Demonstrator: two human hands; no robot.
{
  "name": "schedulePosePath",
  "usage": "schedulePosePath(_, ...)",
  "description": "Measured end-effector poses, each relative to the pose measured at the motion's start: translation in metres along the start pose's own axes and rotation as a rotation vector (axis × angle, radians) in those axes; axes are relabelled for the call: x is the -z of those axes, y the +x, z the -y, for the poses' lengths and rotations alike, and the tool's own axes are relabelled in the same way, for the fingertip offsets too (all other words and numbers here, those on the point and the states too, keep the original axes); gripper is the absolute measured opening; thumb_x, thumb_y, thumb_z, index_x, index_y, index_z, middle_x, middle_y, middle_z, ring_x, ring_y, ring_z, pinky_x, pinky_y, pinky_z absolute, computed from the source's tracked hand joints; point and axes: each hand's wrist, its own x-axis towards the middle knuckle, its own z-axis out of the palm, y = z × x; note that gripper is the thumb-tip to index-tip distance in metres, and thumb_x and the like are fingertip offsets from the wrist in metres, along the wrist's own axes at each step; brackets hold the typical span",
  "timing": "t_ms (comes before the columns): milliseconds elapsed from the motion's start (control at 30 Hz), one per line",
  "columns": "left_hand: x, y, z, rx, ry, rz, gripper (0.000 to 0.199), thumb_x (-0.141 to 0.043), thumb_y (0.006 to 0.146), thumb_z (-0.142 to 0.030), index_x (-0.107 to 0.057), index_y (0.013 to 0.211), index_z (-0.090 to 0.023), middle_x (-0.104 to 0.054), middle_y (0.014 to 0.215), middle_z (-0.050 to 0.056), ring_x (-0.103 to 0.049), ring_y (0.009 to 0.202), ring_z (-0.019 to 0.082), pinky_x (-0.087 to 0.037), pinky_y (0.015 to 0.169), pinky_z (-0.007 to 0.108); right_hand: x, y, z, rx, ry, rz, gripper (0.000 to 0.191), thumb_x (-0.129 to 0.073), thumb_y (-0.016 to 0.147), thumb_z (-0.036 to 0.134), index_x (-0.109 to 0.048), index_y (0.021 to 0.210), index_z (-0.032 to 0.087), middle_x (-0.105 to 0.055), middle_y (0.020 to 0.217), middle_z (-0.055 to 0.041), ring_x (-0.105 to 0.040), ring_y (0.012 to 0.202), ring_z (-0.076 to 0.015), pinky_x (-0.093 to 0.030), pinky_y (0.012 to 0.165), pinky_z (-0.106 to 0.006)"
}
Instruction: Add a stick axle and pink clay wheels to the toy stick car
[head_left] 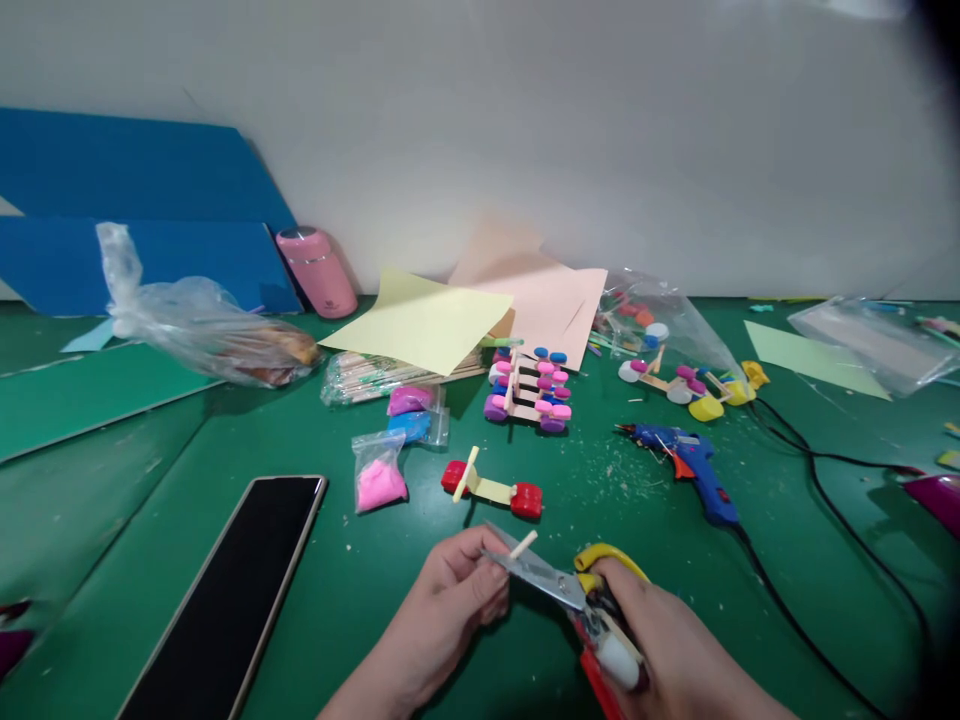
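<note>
My left hand (454, 605) pinches a short, pale wooden stick (523, 545), whose end sticks up past the fingertips. My right hand (667, 640) is wrapped round a pair of scissors (551, 580) with yellow and red handles. Their blades point left and cross the stick close to my left fingers. Beneath the right palm, partly hidden, are a white rounded piece (619, 662) and a thin strip of wood. Just beyond my hands lies a small craft-stick piece (491, 490) with red blocks at both ends and an upright stick.
Several pink and purple wheeled pieces (529, 390) stand behind. On the right lies a blue glue gun (690, 465) with its cord. A phone (232, 590) is at left; small bags of pink clay (380, 485), paper sheets (427, 315) and a pink flask (318, 272) are farther back.
</note>
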Motion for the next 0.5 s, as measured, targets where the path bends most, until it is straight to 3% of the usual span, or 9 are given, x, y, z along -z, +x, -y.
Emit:
schedulePosePath(100,-0.0008,-0.0004,-0.0001,-0.039,0.033,-0.017,0.023,-0.066,0.07,-0.034,-0.057,0.065,-0.014,-0.036,0.046,-0.007,-0.026,0.045,0.006,-0.016,0.047,0.024,0.0016,0.0005,0.0028,0.011,0.005,-0.037,0.027,-0.052,0.062,0.016,-0.042,0.087,0.021,-0.061,0.077,-0.0025,-0.054,0.06,-0.0157,-0.035,0.05,-0.022)
schedulePosePath(200,-0.0013,-0.0024,-0.0009,0.005,-0.05,0.046,0.023,-0.067,0.069,-0.034,-0.057,0.064,-0.014,-0.032,0.042,-0.01,-0.022,0.04,0.004,-0.016,0.046,0.023,0.001,-0.0013,0.0032,0.053,0.025,-0.066,0.034,-0.055,0.061,0.018,-0.043,0.093,0.021,-0.061,0.085,-0.0042,-0.055,0.063,-0.0158,-0.035,0.048,-0.022)
schedulePosePath(300,-0.0007,-0.0028,-0.0006,0.05,-0.109,0.084,0.021,-0.068,0.068,-0.033,-0.057,0.066,-0.015,-0.031,0.041,-0.011,-0.019,0.038,0.003,-0.016,0.046,0.023,-0.0025,-0.0034,-0.0008,0.07,0.053,-0.063,0.037,-0.055,0.061,0.019,-0.043,0.096,0.02,-0.061,0.08,-0.0033,-0.055,0.061,-0.016,-0.037,0.051,-0.022)
schedulePosePath(500,-0.0011,-0.0012,0.0008,-0.038,0.072,-0.034,0.023,-0.065,0.071,-0.035,-0.057,0.068,-0.014,-0.035,0.048,-0.007,-0.026,0.046,0.006,-0.015,0.046,0.024,-0.0043,-0.0043,-0.0041,0.05,0.063,-0.054,0.034,-0.052,0.065,0.022,-0.044,0.098,0.02,-0.063,0.079,-0.0044,-0.056,0.062,-0.0176,-0.04,0.055,-0.024)
